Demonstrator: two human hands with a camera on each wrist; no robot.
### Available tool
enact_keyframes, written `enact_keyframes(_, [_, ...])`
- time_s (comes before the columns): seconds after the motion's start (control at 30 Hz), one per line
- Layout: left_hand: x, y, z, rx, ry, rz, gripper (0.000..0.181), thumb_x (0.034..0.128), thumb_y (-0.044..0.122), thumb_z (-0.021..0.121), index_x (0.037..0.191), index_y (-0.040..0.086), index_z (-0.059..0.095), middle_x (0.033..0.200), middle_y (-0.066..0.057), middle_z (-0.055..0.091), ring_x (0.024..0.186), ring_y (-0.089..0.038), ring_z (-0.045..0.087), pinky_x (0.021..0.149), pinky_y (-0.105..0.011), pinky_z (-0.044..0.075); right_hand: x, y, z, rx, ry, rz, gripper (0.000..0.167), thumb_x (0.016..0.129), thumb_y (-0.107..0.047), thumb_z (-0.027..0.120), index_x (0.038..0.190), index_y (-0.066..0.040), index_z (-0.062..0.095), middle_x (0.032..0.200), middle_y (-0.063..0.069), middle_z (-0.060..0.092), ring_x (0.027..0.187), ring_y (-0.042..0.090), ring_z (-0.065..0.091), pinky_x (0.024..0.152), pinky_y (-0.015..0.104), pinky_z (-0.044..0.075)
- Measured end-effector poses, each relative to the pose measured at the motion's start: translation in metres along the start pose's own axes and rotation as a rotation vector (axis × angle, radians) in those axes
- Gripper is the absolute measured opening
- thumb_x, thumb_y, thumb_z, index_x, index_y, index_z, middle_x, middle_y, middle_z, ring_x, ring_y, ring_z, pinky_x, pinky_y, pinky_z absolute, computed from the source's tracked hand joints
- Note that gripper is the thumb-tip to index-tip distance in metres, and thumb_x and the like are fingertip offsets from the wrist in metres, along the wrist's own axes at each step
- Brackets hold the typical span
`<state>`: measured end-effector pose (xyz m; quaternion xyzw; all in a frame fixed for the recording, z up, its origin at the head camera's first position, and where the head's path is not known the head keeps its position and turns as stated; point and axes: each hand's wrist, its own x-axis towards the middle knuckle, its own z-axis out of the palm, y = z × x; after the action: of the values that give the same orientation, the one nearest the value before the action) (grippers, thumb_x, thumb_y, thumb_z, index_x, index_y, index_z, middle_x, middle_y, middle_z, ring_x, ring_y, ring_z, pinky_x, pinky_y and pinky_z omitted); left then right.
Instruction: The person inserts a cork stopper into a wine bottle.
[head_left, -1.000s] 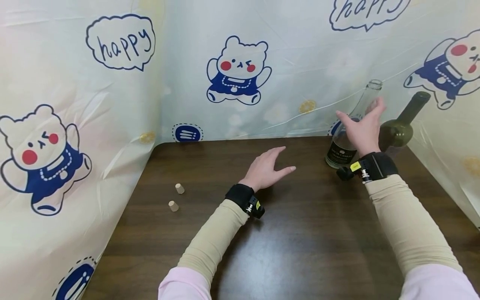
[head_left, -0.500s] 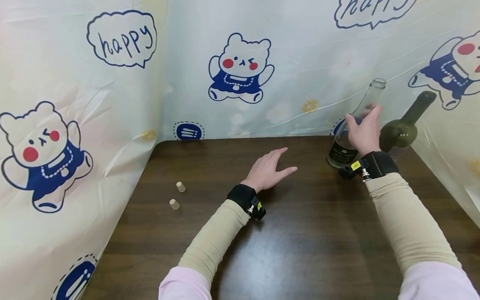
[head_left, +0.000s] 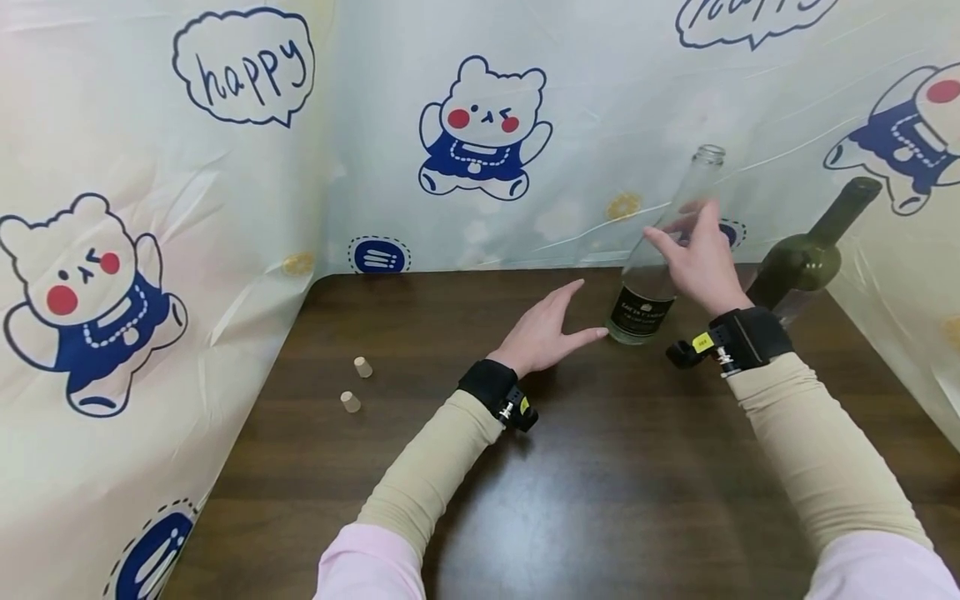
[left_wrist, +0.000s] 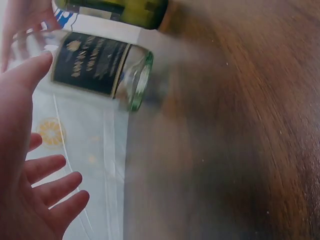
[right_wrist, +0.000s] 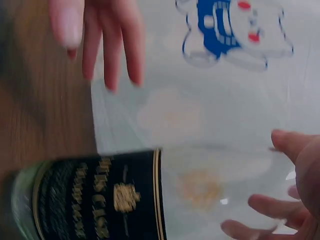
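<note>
Left of the dark-green glass bottle (head_left: 804, 260), which our black right wristband (head_left: 756, 338) partly hides, our right hand (head_left: 705, 265) grips the clear glass bottle with a black label (head_left: 645, 282). Farther left of the green bottle, our left hand (head_left: 538, 332) spreads wide, perhaps touching the clear one; we cannot tell. Two small pale stoppers (head_left: 363, 367) lie farthest left.

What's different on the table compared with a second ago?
The right hand has taken hold of the clear bottle and moved it left, towards the left hand. The green bottle and the two corks stayed where they were.
</note>
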<state>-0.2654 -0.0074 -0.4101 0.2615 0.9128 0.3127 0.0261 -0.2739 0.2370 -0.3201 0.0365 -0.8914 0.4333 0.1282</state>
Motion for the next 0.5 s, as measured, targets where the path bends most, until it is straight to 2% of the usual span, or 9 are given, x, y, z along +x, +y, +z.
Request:
enact_keyframes(0.2, [0.001, 0.009, -0.003, -0.074, 0.045, 0.004, 0.105, 0.0852, 0.076, 0.061, 0.164, 0.025, 0.014, 0.164, 0.004, 0.028, 0.146, -0.016, 0.033, 0.113, -0.042, 0.035, -0.009, -0.032, 0.014, 0.067, -0.068, -0.120, 0.069, 0.099, -0.048, 0.064, 0.138, -0.003, 0.030, 0.127, 0.021, 0.057, 0.119, 0.045, 0.059, 0.092, 0.057, 0.050])
enact_keyframes(0.33, [-0.001, 0.017, -0.008, -0.114, 0.135, 0.021, 0.111, 0.0797, 0.077, 0.067, 0.163, 0.025, 0.015, 0.159, 0.003, 0.036, 0.139, -0.016, 0.044, 0.108, -0.043, 0.042, -0.014, -0.046, 0.025, 0.088, -0.092, -0.177, 0.065, 0.099, -0.044, 0.066, 0.136, -0.004, 0.032, 0.124, 0.020, 0.059, 0.116, 0.044, 0.062, 0.091, 0.056, 0.051])
enact_keyframes(0.5, [-0.004, 0.021, -0.018, -0.073, 0.248, 0.006, 0.111, 0.0765, 0.074, 0.073, 0.160, 0.022, 0.021, 0.154, -0.004, 0.046, 0.130, -0.022, 0.054, 0.101, -0.042, 0.049, -0.021, -0.059, 0.042, 0.108, -0.112, -0.235, 0.060, 0.098, -0.040, 0.069, 0.134, -0.005, 0.036, 0.123, 0.021, 0.061, 0.112, 0.042, 0.065, 0.089, 0.056, 0.053])
